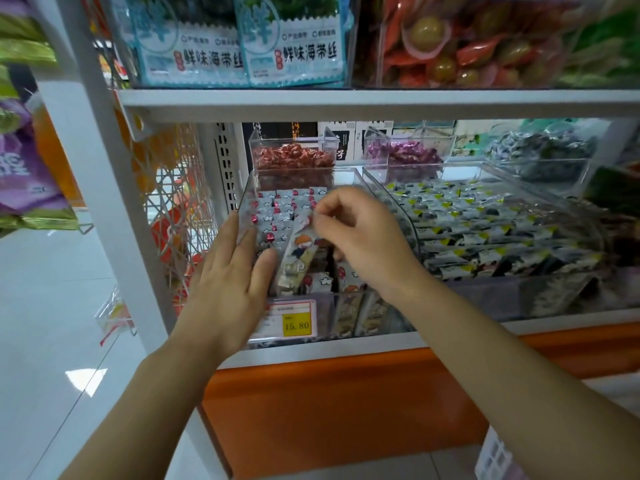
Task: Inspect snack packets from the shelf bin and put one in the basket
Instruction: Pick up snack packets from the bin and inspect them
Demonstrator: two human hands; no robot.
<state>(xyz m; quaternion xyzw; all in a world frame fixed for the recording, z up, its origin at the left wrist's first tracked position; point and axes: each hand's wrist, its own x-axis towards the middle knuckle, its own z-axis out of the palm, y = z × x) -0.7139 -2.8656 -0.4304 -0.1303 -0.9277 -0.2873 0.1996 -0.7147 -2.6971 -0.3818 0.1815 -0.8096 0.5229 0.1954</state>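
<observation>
We see the right hand (349, 233) pinching the top of a snack packet (299, 258), raised at the front of the bin (304, 171). The left hand (228, 271) lies flat-fingered at the bin's left wall. We judge inspection to be under way, with the basket step still left.

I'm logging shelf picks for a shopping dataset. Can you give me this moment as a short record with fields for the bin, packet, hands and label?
bin: clear, on the lower shelf, full of small packets
packet: cartoon print, held upright above the others in the bin
right hand: pinches the packet's top edge
left hand: fingers straight, at the bin's left side beside the packet
price tag: yellow, reads 15.80, on the bin's front
neighbouring bin: to the right, black-and-yellow packets
stage: packet held over the bin, not yet dropped off
</observation>
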